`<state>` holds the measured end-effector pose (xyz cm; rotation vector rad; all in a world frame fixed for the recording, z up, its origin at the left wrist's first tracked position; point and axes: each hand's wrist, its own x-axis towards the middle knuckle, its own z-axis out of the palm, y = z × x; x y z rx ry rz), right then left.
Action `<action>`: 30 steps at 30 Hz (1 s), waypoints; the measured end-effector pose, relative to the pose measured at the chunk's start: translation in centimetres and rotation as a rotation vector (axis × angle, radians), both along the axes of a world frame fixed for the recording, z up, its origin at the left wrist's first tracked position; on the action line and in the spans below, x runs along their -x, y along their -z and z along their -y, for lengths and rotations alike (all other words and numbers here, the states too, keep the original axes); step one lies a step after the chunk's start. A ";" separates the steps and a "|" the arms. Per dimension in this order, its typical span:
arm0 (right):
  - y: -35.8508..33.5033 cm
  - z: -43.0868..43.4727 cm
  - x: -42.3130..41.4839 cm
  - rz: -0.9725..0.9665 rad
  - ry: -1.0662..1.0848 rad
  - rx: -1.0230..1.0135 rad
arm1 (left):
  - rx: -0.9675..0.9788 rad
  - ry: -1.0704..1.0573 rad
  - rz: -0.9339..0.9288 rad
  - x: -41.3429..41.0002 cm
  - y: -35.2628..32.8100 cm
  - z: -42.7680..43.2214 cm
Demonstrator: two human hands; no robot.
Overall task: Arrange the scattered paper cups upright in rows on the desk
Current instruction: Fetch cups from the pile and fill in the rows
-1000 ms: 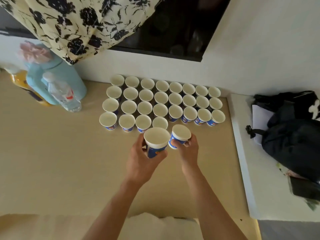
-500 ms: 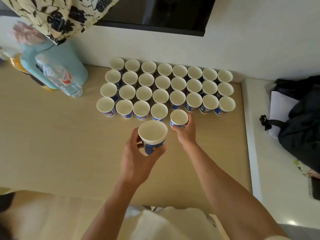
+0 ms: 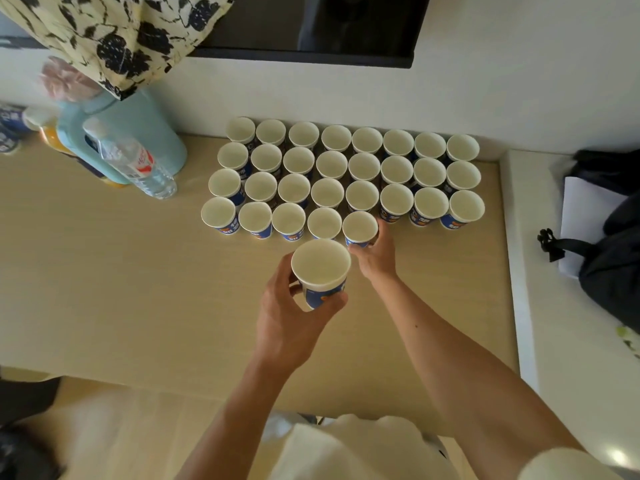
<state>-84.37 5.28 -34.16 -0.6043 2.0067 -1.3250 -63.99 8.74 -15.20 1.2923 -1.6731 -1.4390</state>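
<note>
White wall, beige desk

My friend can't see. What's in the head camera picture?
A right hand grips a paper cup at the front row of upright cups on a desk. The left hand holds a second cup nearer the camera.
</note>
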 end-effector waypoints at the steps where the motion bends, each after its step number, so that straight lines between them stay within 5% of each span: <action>1: 0.3 0.1 0.0 -0.002 -0.002 0.007 | 0.000 0.000 0.000 0.0 0.0 -0.1; 14: -2.9 -3.5 -1.4 0.024 0.171 0.026 | 0.026 -0.047 0.026 0.0 0.0 -0.6; 23: -14.0 -9.4 -0.8 0.396 -0.537 0.305 | 0.073 -0.024 0.079 2.1 0.3 -0.8; 30: -15.1 -10.4 -0.1 0.412 -0.468 0.340 | 0.151 0.105 0.094 4.0 0.3 -2.0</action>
